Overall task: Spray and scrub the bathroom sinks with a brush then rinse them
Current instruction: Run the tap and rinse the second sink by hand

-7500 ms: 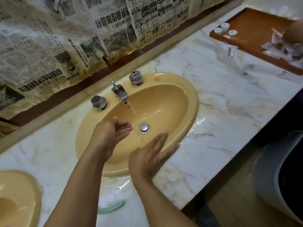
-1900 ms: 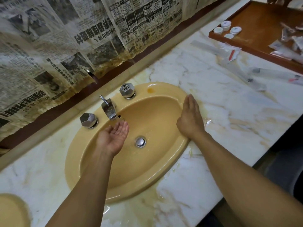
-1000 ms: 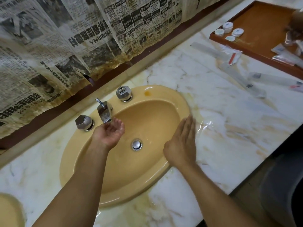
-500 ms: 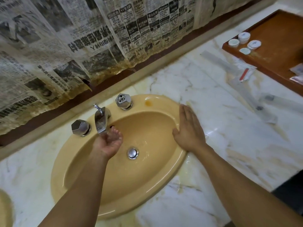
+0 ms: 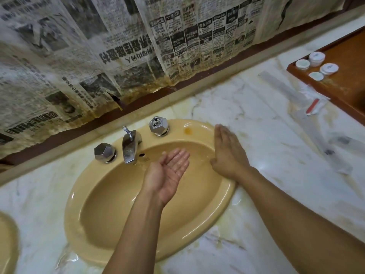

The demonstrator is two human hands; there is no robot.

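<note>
Apparently rinsing, the left hand (image 5: 167,172) lies open and palm-up just right of the tap (image 5: 129,149) to catch water, while the right hand (image 5: 227,153), fingers straight, presses flat on the sink (image 5: 225,202) rim beneath it, likely wiping.

The sink (image 5: 217,224) is glossy mustard yellow, with a small orange stain (image 5: 187,130) on its back rim. The second sink (image 5: 6,244) at the left edge is the same yellow. The tap (image 5: 129,149), left knob (image 5: 104,153) and right knob (image 5: 159,125) are shiny chrome. The bench (image 5: 266,119) is white marble veined in grey and yellowish brown. The newspaper (image 5: 126,56) is black print on off-white, stained brown along its lower edge. The tray (image 5: 345,56) is reddish brown, its round lids (image 5: 316,58) white. A red stick (image 5: 312,106) lies in clear wrapping.
</note>
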